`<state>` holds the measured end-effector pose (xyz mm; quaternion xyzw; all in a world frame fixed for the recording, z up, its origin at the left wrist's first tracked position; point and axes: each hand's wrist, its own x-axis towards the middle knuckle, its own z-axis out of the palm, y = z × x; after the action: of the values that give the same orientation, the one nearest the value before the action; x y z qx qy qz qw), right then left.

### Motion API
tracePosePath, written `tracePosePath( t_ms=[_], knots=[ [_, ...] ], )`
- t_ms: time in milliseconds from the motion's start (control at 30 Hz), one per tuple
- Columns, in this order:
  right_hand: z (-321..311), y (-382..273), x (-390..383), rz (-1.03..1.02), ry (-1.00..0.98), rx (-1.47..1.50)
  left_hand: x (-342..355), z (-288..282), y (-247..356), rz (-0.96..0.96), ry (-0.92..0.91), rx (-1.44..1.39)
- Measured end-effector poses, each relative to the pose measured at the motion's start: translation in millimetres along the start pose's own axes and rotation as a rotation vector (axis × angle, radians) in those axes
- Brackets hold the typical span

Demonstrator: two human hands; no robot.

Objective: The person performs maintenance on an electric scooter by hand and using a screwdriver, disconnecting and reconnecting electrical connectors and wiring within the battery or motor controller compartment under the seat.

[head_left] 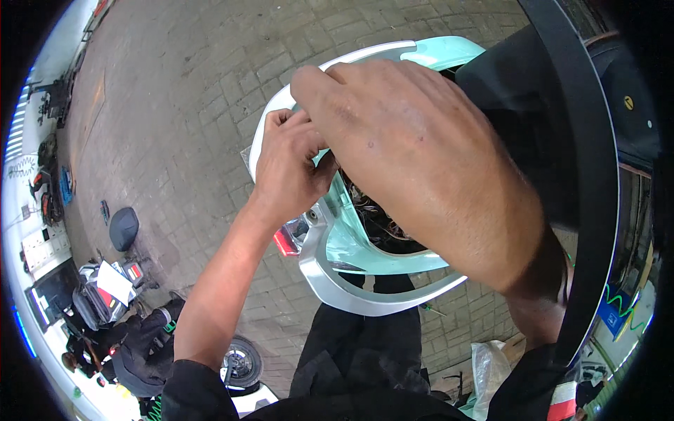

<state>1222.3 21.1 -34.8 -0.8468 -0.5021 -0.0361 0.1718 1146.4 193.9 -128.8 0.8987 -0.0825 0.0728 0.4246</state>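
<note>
Panel [414, 264] in glossy mint green, curving round an open well of wires [372, 221], right in front of the person, and it's close work up here! Left hand [288, 165] is up at the pale trim [375, 52], fingers curled, thumb turned inward. Right hand [414, 133] reaches across from the other side, knuckles up, its forearm covering part of the well, and the two come together over the trim's left end. What's in the grip? Cannot tell from here: the left looks narrow, fingers bent close, but whatever may be pinched is out of sight, and the right's fingertips I cannot make out either.

Now, that panel: it has the look of thin plastic, so I'd judge it light and fairly stiff, with a slick finish likely to slide under a damp palm and scratch easily. Best hold, to my eye, is the outer rim, a hand on each side, away from any narrow end that could crack. The silver rail [351, 302] looping nearest the person looks sturdier, a firmer thing to grab. Below the left hand pokes a red lens [286, 242], probably brittle, no place to pull. And those wires look soft and easily snagged, so gentle fingers around that well
</note>
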Motion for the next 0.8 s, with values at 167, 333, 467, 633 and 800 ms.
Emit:
tracePosePath(
  t_ms=[167,333,467,633,800],
  knots=[
    [-3.2,1.2,2.5,-0.042,0.071,-0.043,5.5,-1.0,7.8,-0.098,-0.002,0.057],
    [-2.3,-6.6,6.8,0.261,-0.194,-0.151,7.0,2.2,7.0,-0.011,0.024,0.199],
    [-12.5,-6.9,2.5,0.156,0.078,0.208,6.9,-0.6,5.2,-0.092,0.015,0.108],
    [-6.6,-6.9,-2.6,0.046,0.006,-0.025,7.0,0.5,6.6,-0.055,-0.001,0.123],
    [-14.0,-14.8,-3.6,0.116,0.031,-0.046,4.0,-0.4,2.9,-0.037,-0.036,0.084]
  ],
)
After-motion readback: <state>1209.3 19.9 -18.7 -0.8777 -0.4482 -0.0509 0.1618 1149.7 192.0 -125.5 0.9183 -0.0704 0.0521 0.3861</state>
